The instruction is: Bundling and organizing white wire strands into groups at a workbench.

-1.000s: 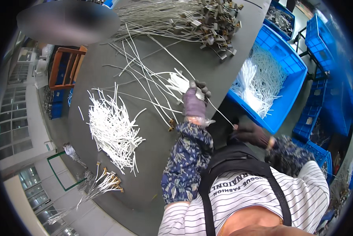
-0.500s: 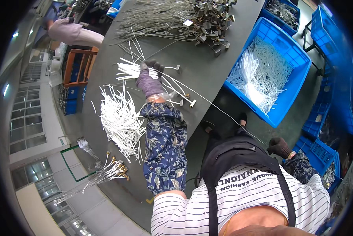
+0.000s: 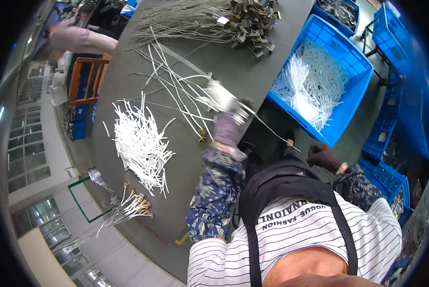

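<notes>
My left hand [image 3: 234, 117], in a purple and dark glove, is closed around a bundle of short white tubes [image 3: 220, 95] above the table's near edge, slightly smeared by motion. From that bundle a long thin white wire [image 3: 271, 129] runs down to my right hand [image 3: 322, 155], which is closed in a dark glove in front of my apron; its fingertips are partly hidden. Several loose wires [image 3: 176, 95] with small metal connectors [image 3: 203, 135] lie left of my left hand. A heap of white tubes [image 3: 142, 148] is spread nearer on the grey table [image 3: 185, 172].
A large pile of wires [image 3: 185, 21] with metal connectors [image 3: 252, 28] covers the table's far end. Right of the table, a blue crate [image 3: 355, 103] holds white strands. More blue crates [image 3: 386, 184] stand farther right. Another person's sleeve [image 3: 71, 38] shows at far left.
My left hand has swung right and nearer with the tube bundle, toward the table edge. The loose connector wires now lie apart from it. My right hand has shifted slightly up and left.
</notes>
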`<state>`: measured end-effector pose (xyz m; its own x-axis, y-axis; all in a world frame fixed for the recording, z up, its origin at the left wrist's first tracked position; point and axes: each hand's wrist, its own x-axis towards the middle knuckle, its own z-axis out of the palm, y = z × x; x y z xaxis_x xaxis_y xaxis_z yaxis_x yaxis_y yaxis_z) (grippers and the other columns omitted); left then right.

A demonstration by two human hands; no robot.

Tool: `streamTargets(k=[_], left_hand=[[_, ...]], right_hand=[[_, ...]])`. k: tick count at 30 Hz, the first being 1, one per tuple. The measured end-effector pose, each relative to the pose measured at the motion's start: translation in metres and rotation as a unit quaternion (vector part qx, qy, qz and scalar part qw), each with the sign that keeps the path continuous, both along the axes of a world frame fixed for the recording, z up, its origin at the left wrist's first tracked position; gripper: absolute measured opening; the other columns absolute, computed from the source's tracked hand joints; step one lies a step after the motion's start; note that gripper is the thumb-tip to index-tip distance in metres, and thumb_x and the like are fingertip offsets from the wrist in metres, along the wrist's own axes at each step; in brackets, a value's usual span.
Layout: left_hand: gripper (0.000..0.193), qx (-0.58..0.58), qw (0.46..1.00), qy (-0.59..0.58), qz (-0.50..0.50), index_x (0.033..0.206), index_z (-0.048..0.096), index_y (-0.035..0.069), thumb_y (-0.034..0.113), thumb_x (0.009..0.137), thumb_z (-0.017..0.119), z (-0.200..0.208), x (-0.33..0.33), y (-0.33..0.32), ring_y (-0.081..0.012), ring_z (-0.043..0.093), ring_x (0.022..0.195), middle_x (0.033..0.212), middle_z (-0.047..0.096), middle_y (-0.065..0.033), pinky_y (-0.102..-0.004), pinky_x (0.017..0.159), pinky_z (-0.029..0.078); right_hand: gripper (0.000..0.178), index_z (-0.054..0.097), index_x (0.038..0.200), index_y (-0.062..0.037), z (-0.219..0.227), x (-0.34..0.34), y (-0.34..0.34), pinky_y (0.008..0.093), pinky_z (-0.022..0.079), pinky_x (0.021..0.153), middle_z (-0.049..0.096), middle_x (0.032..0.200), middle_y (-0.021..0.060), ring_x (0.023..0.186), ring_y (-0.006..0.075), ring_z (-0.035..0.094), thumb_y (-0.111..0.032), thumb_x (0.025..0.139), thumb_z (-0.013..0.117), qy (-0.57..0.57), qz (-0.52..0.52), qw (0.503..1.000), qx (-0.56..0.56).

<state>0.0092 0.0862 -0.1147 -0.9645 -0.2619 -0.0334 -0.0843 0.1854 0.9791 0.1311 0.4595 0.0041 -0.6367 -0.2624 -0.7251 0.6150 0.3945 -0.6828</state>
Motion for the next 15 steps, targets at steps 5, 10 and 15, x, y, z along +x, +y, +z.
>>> streamTargets(k=[5,10,15], left_hand=[[0.028,0.3,0.927,-0.182,0.134,0.09,0.062,0.002,0.029,0.083,0.067,0.146,-0.02,0.012,-0.0195,0.061,0.072,0.082,0.063,-0.0082,-0.0344,0.065,0.054],[0.038,0.17,0.965,-0.157,0.126,0.105,0.058,-0.001,0.012,0.073,0.076,0.095,0.013,0.018,-0.0148,0.06,0.07,0.085,0.063,-0.007,-0.0302,0.063,0.05],[0.026,-0.07,0.969,-0.229,0.06,0.083,0.058,0.002,0.026,0.086,0.066,0.117,-0.02,-0.064,-0.0101,0.053,0.045,0.061,0.059,-0.004,-0.025,0.037,0.038]], right_hand=[[0.015,0.057,0.075,-0.0045,-0.004,-0.033,-0.019,0.0259,0.042,0.054,0.058,0.067,0.0036,0.06,0.0111,0.054,-0.009,0.07,0.07,0.032,-0.088,0.994,-0.058],[0.046,0.055,0.109,-0.0027,0.019,-0.116,-0.153,0.0298,0.049,0.07,0.06,0.093,0.0082,0.082,0.0159,0.059,-0.021,0.073,0.076,0.146,-0.016,0.975,-0.164],[0.07,0.046,0.128,-0.0094,-0.003,-0.187,-0.126,0.0395,0.047,0.088,0.043,0.129,0.0183,0.095,0.032,0.058,-0.031,0.07,0.078,0.428,0.035,0.88,0.201]])
